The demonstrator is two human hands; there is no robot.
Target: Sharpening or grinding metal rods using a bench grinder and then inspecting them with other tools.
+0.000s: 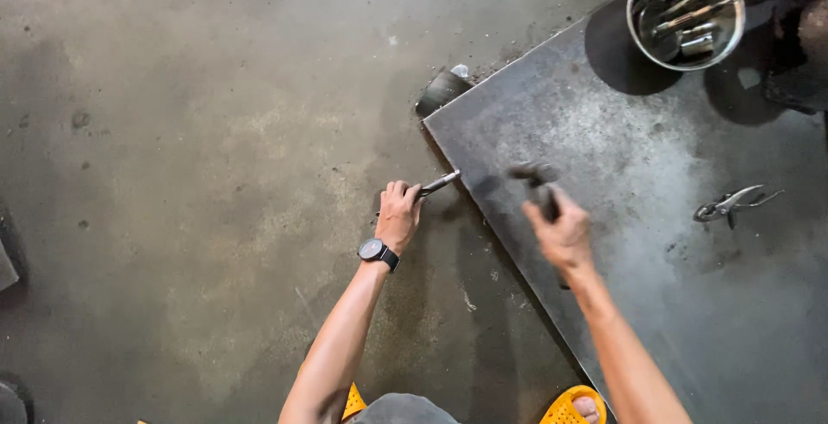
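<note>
In the head view, the left arm is stretched forward and slightly inward over the concrete floor [172,131], a black wristwatch [377,251] worn at the wrist. The left hand [398,215] is clenched around a slim metal tool [438,184], whose tip is laid against the left edge of a large dark steel plate [655,243]. The right arm is extended over the plate, and the right hand [562,234] is closed on the handle of a hammer [536,181], whose blurred head is seen above the plate, just right of the slim tool's tip. Pliers [733,204] are lying on the plate, well apart from both hands. A round metal tin [686,14] with tools inside is set at the plate's far corner.
</note>
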